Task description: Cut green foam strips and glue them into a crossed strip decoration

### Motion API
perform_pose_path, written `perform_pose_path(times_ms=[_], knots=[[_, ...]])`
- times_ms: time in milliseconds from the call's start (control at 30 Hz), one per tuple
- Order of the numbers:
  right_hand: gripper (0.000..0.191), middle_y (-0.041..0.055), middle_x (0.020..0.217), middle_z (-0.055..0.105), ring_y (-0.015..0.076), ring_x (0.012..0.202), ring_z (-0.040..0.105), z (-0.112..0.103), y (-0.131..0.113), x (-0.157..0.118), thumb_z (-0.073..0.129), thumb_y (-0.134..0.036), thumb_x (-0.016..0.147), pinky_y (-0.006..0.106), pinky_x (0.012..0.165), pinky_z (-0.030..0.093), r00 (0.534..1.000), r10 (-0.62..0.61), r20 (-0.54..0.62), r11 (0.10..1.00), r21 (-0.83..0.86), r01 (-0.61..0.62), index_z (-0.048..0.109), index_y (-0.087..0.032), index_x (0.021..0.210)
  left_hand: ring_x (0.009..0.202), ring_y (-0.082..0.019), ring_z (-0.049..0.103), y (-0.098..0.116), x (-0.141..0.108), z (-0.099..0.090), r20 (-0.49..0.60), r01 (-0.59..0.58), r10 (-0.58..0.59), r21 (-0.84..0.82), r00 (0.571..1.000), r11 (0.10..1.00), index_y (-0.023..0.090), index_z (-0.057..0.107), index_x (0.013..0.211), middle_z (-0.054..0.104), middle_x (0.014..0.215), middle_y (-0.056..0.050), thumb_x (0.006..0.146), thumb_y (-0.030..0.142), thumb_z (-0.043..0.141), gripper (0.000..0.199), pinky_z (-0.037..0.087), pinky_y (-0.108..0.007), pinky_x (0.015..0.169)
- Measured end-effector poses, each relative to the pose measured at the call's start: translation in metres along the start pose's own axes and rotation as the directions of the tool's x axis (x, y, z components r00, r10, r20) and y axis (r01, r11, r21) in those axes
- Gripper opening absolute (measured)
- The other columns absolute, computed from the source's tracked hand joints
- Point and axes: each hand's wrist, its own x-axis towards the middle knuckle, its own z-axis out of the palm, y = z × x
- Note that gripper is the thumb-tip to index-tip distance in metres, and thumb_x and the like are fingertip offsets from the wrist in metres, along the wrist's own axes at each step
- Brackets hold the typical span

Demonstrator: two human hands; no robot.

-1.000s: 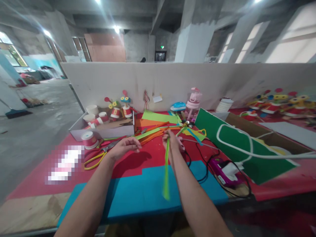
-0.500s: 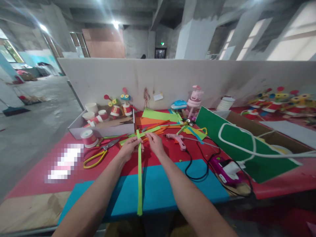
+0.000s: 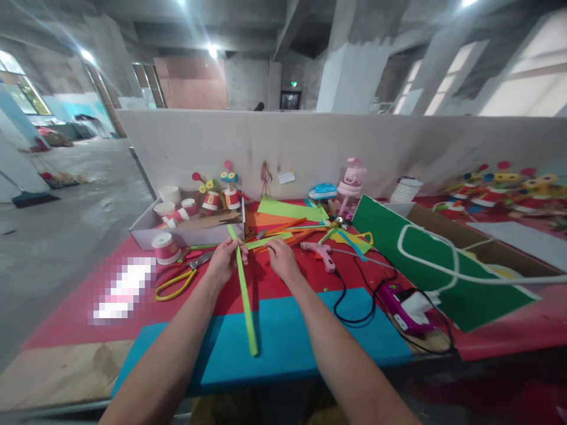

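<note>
My left hand [image 3: 227,260] pinches a long light-green paper strip [image 3: 246,301] near its upper end. The strip slants down toward me over the blue sheet [image 3: 287,330]. To the right, my right hand [image 3: 281,258] is closed with thumb and fingertips together; whether anything is between them is hidden. Behind it lie another green strip [image 3: 283,236] and orange strips [image 3: 287,225]. Left of my left hand rest scissors [image 3: 177,283] with yellow handles. A pink glue gun [image 3: 319,254] lies just right of my right hand.
A white box [image 3: 188,237] holds paper cups, with cup figures [image 3: 230,195] behind it. A red-and-white cup [image 3: 165,248] stands in front. On the right are a purple power strip [image 3: 405,310], black cables and a green-sided box [image 3: 425,271]. A low white partition [image 3: 212,139] runs behind.
My left hand has shifted slightly left, and the strip's upper end has tilted left while its lower end has risen. My right hand has stayed nearly in place. The view has shifted slightly.
</note>
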Motion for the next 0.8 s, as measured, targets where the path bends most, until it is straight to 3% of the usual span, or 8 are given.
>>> perform_pose_path(times_ms=[133, 267, 433, 500, 567, 600, 667, 800], knots=[[0.021, 0.0084, 0.096, 0.060, 0.0207, 0.096, 0.055, -0.025, -0.034, -0.009, 0.044, -0.014, 0.086, 0.033, 0.088, 0.043, 0.982, -0.180, -0.053, 0.969, 0.164, 0.186, 0.063, -0.020, 0.093, 0.040, -0.009, 0.048, -0.003, 0.003, -0.003, -0.050, 0.046, -0.046, 0.002, 0.998, 0.999, 0.018, 0.049, 0.083, 0.058, 0.059, 0.003, 0.077, 0.020, 0.059, 0.012, 0.040, -0.021, 0.039], [0.019, 0.0044, 0.085, 0.062, 0.0190, 0.091, 0.057, -0.027, -0.061, -0.020, 0.048, -0.009, 0.077, 0.029, 0.081, 0.045, 0.919, -0.339, 0.203, 0.897, 0.365, 0.250, 0.064, -0.020, 0.078, 0.035, -0.006, 0.041, -0.009, 0.003, 0.000, -0.029, 0.155, -0.155, -0.001, 0.988, 0.988, 0.017, 0.048, 0.079, 0.061, 0.061, 0.001, 0.076, 0.020, 0.061, 0.013, 0.034, -0.019, 0.035], [0.021, 0.0008, 0.073, 0.064, 0.0148, 0.071, 0.058, -0.021, -0.067, -0.025, 0.049, -0.008, 0.071, 0.024, 0.067, 0.045, 0.769, -0.389, 0.508, 0.839, 0.540, 0.067, 0.066, -0.019, 0.068, 0.032, 0.000, 0.027, -0.004, -0.001, 0.003, 0.019, 0.137, -0.137, -0.014, 0.990, 0.990, 0.015, 0.050, 0.075, 0.063, 0.066, 0.000, 0.074, 0.025, 0.066, 0.019, 0.026, -0.017, 0.033], [0.017, 0.0008, 0.075, 0.066, 0.0135, 0.067, 0.058, -0.020, -0.062, -0.022, 0.052, -0.016, 0.076, 0.024, 0.065, 0.044, 0.847, -0.287, 0.448, 0.804, 0.593, -0.041, 0.069, -0.019, 0.074, 0.033, 0.001, 0.028, -0.002, -0.003, 0.004, 0.028, 0.116, -0.116, 0.004, 0.993, 0.993, 0.015, 0.050, 0.075, 0.062, 0.065, 0.001, 0.069, 0.021, 0.071, 0.023, 0.023, -0.015, 0.032], [0.018, 0.0011, 0.077, 0.066, 0.0112, 0.059, 0.054, -0.016, -0.052, -0.016, 0.053, -0.029, 0.081, 0.023, 0.059, 0.043, 0.972, 0.011, 0.236, 0.748, 0.643, -0.164, 0.069, -0.020, 0.081, 0.033, 0.000, 0.030, -0.003, -0.004, 0.005, 0.059, 0.100, -0.101, 0.019, 0.993, 0.995, 0.015, 0.050, 0.076, 0.060, 0.064, 0.002, 0.066, 0.020, 0.073, 0.026, 0.024, -0.015, 0.032], [0.022, 0.0006, 0.075, 0.065, 0.0095, 0.053, 0.049, -0.014, -0.045, -0.013, 0.052, -0.036, 0.083, 0.023, 0.054, 0.041, 0.970, 0.221, 0.101, 0.697, 0.679, -0.230, 0.068, -0.020, 0.082, 0.033, 0.000, 0.031, -0.005, -0.006, 0.007, 0.081, 0.093, -0.095, 0.026, 0.992, 0.995, 0.016, 0.050, 0.078, 0.060, 0.064, 0.003, 0.066, 0.021, 0.073, 0.026, 0.025, -0.015, 0.032], [0.027, 0.0004, 0.079, 0.066, 0.0092, 0.053, 0.050, -0.008, -0.030, -0.006, 0.057, -0.045, 0.080, 0.022, 0.052, 0.041, 0.880, 0.474, 0.014, 0.563, 0.764, -0.316, 0.067, -0.021, 0.087, 0.033, -0.001, 0.032, -0.010, -0.008, 0.012, 0.140, 0.095, -0.100, 0.044, 0.985, 0.995, 0.016, 0.050, 0.080, 0.060, 0.065, 0.002, 0.068, 0.022, 0.071, 0.025, 0.026, -0.015, 0.032], [0.041, 0.0023, 0.080, 0.068, 0.0148, 0.068, 0.061, 0.001, -0.007, 0.002, 0.061, -0.057, 0.074, 0.026, 0.062, 0.048, 0.830, 0.527, 0.184, 0.286, 0.881, -0.378, 0.066, -0.021, 0.092, 0.033, -0.001, 0.033, -0.023, -0.016, 0.023, 0.296, 0.160, -0.182, 0.097, 0.938, 0.982, 0.016, 0.051, 0.085, 0.063, 0.069, 0.000, 0.072, 0.022, 0.067, 0.022, 0.029, -0.016, 0.032]])
